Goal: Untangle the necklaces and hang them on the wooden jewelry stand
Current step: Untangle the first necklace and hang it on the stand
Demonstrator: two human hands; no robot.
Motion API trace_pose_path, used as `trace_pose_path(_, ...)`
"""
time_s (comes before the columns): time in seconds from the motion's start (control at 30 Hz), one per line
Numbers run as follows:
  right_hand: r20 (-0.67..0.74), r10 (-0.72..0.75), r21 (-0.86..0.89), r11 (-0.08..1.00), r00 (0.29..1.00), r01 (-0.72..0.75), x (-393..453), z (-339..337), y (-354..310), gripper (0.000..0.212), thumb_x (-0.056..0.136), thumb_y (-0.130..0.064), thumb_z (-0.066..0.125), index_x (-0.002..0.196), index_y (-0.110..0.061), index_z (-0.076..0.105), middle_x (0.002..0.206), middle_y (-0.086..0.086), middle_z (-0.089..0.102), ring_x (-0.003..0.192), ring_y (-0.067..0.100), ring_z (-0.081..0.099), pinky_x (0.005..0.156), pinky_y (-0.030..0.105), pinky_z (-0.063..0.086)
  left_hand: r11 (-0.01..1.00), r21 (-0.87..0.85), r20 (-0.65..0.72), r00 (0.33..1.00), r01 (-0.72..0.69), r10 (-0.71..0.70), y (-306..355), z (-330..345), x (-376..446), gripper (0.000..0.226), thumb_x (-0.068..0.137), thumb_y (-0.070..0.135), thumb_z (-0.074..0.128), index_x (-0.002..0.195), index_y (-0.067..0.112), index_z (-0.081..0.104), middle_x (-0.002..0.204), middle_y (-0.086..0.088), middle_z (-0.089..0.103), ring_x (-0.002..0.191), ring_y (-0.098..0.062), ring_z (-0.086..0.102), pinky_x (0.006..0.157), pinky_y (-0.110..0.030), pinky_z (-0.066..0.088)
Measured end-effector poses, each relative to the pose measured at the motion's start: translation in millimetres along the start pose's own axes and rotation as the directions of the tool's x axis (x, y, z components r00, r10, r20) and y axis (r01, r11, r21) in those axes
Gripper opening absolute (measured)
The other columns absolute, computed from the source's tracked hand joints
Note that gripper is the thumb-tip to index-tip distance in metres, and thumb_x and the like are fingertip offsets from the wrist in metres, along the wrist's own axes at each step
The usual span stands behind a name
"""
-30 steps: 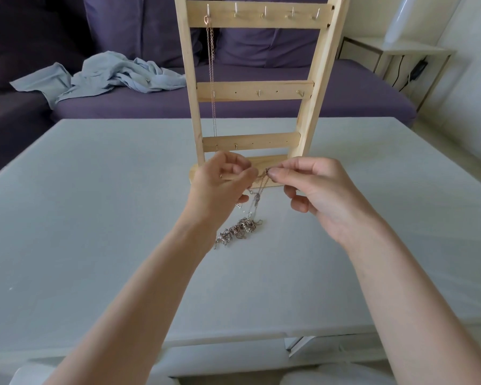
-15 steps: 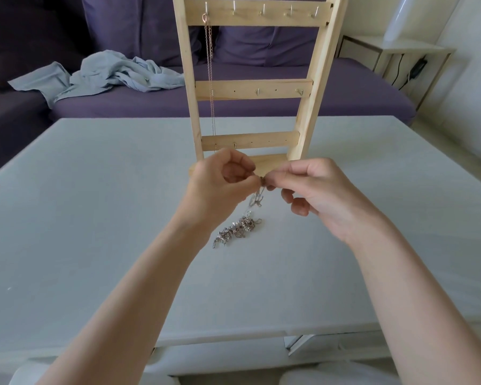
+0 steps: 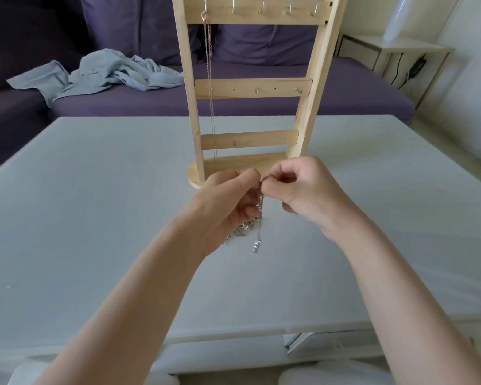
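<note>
We see a pale grey table (image 3: 95,218) filling most of the view, with a purple sofa (image 3: 261,101) beyond its far edge and a crumpled blue-grey cloth (image 3: 106,73) lying on the sofa's left part. At far right stands a small side table (image 3: 395,51), cut off by the frame's edge.

On the far middle of the table stands the wooden jewelry stand (image 3: 250,87); its top is cut off above the upper rail. A rose-gold necklace (image 3: 209,65) hangs from the leftmost top hook, its fine chain hard to follow near the base.

Our left hand (image 3: 228,201) and right hand (image 3: 306,190) meet just in front of the stand's base, fingertips together, both pinching the silver necklaces (image 3: 250,226) at one spot. The left hand hides part of the tangle, so we cannot tell how many chains it holds. One strand with a small clasp end hangs down to the right of the heap, which rests on the table.

Compared with a second ago, the hands are pressed closer together, the right fingers curl more tightly, and the loose strand now dangles lower and straighter.
</note>
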State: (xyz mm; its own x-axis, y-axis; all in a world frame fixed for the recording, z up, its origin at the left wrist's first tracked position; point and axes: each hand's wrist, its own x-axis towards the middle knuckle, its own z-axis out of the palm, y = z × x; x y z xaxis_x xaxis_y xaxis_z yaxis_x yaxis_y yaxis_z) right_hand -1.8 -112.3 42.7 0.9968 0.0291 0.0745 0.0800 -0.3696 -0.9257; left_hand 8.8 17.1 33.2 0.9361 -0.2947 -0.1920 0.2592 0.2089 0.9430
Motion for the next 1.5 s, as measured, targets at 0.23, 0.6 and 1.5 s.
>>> trace_pose_path(0.23,-0.001,-0.115,-0.103,0.988,0.993,0.114,-0.4,-3.3,-0.1,0.013,0.081,-0.009,0.068,0.069,-0.014,0.065,0.044,-0.017,0.051,0.038,-0.001,0.043,0.046,0.008,0.031,0.998,-0.042,-0.051,0.997,0.054,-0.056,1.0,-2.4,3.2,0.031,0.087,-0.002,0.047,0.057,0.009,0.049,0.061,-0.004,0.043,0.046,-0.010,0.033,0.039,-0.017,0.033)
trace_pose_path(0.6,-0.013,-0.095,0.148,0.984,0.995,0.095,-1.6,-6.1,-1.9,0.019,0.079,-0.002,0.071,0.085,-0.016,0.061,0.077,0.005,0.071,0.052,0.002,0.049,0.053,0.016,0.039,0.992,-0.127,-0.083,0.997,-0.009,-0.001,1.5,-2.3,3.5,0.019,0.091,0.001,0.048,0.073,0.007,0.051,0.057,0.001,0.047,0.049,-0.009,0.038,0.044,-0.016,0.037)
trace_pose_path(1.5,0.142,-0.037,0.103,0.994,0.989,0.022,-0.1,-15.3,6.0,0.030,0.078,0.006,0.068,0.093,-0.016,0.054,0.070,-0.006,0.065,0.065,0.009,0.052,0.064,0.013,0.043,0.838,0.519,-0.007,0.980,-0.166,0.199,2.7,-10.3,-2.2,0.013,0.081,0.006,0.069,0.072,0.015,0.067,0.064,0.010,0.060,0.053,0.002,0.053,0.060,-0.013,0.052)
